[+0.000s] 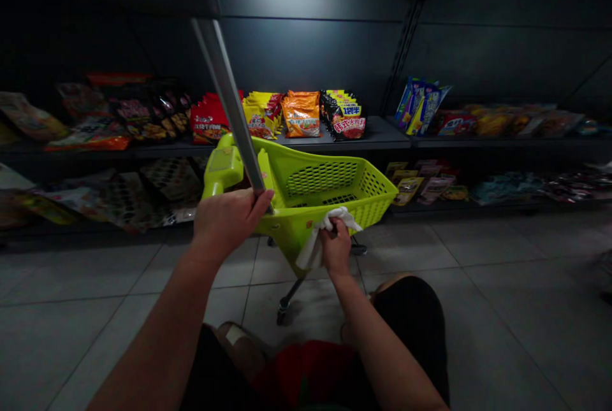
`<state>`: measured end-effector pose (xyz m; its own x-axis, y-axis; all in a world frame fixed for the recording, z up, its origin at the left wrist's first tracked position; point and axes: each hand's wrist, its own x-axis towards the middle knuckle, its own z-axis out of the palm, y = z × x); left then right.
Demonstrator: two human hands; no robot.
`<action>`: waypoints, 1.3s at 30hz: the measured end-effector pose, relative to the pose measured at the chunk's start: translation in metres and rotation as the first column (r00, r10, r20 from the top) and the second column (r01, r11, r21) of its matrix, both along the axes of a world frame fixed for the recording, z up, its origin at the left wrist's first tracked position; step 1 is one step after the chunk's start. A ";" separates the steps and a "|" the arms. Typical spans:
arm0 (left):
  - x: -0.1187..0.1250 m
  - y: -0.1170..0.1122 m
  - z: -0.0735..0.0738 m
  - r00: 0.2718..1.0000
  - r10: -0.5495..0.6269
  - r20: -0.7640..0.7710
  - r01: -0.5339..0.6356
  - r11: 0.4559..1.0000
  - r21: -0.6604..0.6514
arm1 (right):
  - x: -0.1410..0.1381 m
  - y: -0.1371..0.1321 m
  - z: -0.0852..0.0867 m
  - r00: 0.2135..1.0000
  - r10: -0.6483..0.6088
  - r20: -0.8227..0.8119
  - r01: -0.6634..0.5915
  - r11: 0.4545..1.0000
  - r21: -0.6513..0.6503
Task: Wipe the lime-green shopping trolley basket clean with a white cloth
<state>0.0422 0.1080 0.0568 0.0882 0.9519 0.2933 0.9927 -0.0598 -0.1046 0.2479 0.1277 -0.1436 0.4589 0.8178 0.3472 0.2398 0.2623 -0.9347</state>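
Left-hand fingers (248,204) are closed around the metal cart pole (228,92). Right-hand fingers (337,232) grip a white cloth (308,248) against the lime-green plastic basket (370,207) of a wheeled cart. Beyond the basket, a dark shelf (377,134) holds colourful food packets (300,115).

White cloth (308,248) — crumpled, lime-green cart (329,191), metal handle (228,95)

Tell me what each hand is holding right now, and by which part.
The left hand grips the metal pole near its lower end, by the green basket. The right hand holds a white cloth by its gathered upper part.
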 end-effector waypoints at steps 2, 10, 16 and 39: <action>0.001 -0.001 0.000 1.000 0.002 -0.004 -0.002 1.000 0.014 | -0.025 -0.011 0.019 0.995 0.059 -0.075 -0.059 0.998 0.004; 0.002 -0.002 0.003 1.000 0.002 -0.016 -0.002 1.000 -0.010 | -0.037 -0.017 0.032 0.927 0.273 0.257 -0.313 0.941 0.129; 0.000 -0.002 0.002 1.000 -0.001 0.005 0.001 1.000 -0.007 | -0.011 -0.015 0.020 0.966 0.107 0.234 -0.121 0.991 0.049; 0.005 -0.002 0.003 1.000 -0.014 -0.027 0.013 0.999 -0.039 | 0.030 0.031 0.070 0.469 0.183 0.864 -0.494 0.865 0.085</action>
<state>0.0471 0.1064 0.0597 0.1086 0.9612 0.2535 0.9886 -0.0778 -0.1286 0.2780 0.1582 -0.0741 -0.4431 0.6295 0.6382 0.6675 0.7070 -0.2339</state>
